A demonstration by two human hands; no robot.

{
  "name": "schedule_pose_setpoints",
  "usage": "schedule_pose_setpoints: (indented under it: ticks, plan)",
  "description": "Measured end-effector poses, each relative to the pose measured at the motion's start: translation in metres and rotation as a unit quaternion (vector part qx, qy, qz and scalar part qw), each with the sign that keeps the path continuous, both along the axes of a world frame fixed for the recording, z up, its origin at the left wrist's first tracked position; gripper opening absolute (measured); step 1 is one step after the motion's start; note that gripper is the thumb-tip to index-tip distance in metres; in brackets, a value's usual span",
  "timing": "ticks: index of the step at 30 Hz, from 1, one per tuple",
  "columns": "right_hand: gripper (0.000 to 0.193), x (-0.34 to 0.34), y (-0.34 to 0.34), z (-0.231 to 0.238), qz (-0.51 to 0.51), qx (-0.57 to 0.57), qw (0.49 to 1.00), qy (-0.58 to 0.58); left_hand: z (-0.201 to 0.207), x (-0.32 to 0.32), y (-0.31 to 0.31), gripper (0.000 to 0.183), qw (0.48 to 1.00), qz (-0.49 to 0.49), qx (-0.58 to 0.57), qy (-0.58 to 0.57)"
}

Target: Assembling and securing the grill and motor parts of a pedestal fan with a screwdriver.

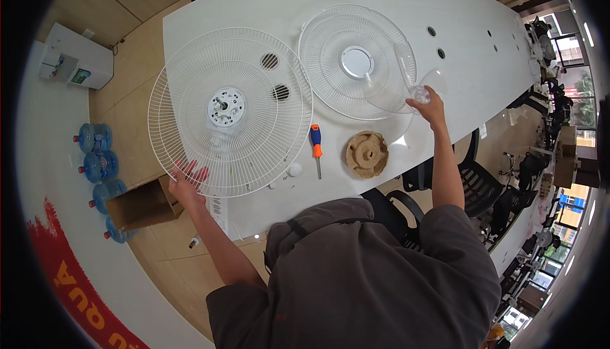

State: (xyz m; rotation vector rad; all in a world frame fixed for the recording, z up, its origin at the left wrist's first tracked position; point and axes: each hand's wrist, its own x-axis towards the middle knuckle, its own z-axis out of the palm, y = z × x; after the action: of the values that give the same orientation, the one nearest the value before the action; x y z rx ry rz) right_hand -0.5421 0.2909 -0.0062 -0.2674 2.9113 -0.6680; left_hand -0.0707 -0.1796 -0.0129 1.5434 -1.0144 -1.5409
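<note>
My left hand (185, 182) is closed on the lower rim of a round white wire fan grille (279, 152), which has a motor hub with a shaft (225, 106) at its centre. Between the fingers of my right hand (429, 107) is the hub of a clear plastic fan blade (387, 91). The blade overlaps the right side of a second fan grille (324, 50), which lies on the table with a plain round disc in its middle. An orange and blue screwdriver (316, 142) lies beside a round brown moulded-pulp piece (367, 154).
The long white table (470, 44) has several cable holes. A small white cap (294, 170) sits near its front edge. An open cardboard box (143, 206) and blue water bottles (100, 166) stand at the left. Black chairs (480, 187) stand at the right.
</note>
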Motion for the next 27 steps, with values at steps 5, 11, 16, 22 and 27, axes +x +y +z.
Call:
schedule_pose_setpoints:
  ticks: [5,11,16,22,27]
  plan:
    - [0.102,-0.034,-0.084,-0.027,0.103,0.023,0.994,0.027,0.003,0.000,0.003,0.037,1.000,-0.009,0.007,-0.017]
    - [0.107,-0.066,-0.171,-0.076,0.170,0.101,0.980,-0.008,-0.008,0.012,0.000,0.035,1.000,0.004,0.008,-0.024]
    - [0.107,-0.082,-0.189,-0.114,0.183,0.122,0.974,-0.047,0.002,0.004,0.004,0.036,0.999,0.010,0.018,-0.025]
    - [0.111,-0.100,-0.195,-0.117,0.134,0.133,0.981,-0.052,0.005,0.003,0.000,0.040,0.999,0.006,0.027,-0.036]
    - [0.103,-0.074,-0.210,-0.081,0.092,0.126,0.988,0.010,-0.004,0.017,0.004,0.041,0.999,0.023,0.017,-0.016]
